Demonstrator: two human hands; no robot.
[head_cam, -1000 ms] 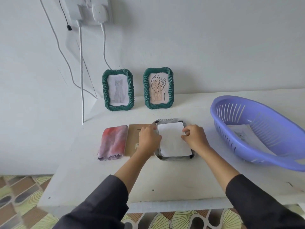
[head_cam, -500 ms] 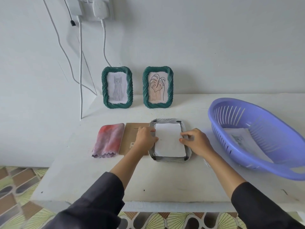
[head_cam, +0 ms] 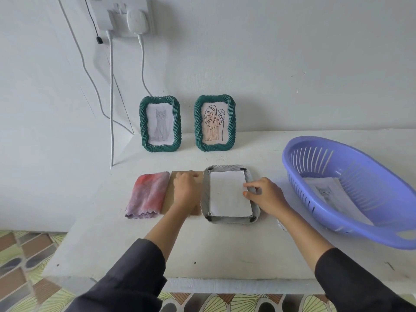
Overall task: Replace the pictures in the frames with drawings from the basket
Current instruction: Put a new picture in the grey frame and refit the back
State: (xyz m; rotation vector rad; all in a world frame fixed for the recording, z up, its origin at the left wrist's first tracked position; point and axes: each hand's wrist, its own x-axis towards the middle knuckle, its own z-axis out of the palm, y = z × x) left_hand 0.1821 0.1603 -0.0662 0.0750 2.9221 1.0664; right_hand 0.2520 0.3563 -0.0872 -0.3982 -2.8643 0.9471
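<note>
A grey frame (head_cam: 229,168) lies face down in the middle of the white table, with a white sheet of paper (head_cam: 227,194) set into its back. My right hand (head_cam: 267,197) touches the paper's right edge with the tips of index finger and thumb. My left hand (head_cam: 185,190) rests on the brown backing board (head_cam: 167,200) just left of the frame. Two green frames stand against the wall, one with a cat drawing (head_cam: 160,124), one with a leaf picture (head_cam: 214,122). A purple basket (head_cam: 315,143) at the right holds a cat drawing (head_cam: 324,192).
A pink and purple cloth (head_cam: 147,194) lies folded left of the backing board. White cables (head_cam: 111,109) hang from a wall socket (head_cam: 121,16) down to the table's back left corner. The table's front edge (head_cam: 225,284) is near my sleeves.
My left hand has slid from the frame's left rim onto the backing board. My right hand has stayed at the paper's right edge. The paper now lies flat inside the frame.
</note>
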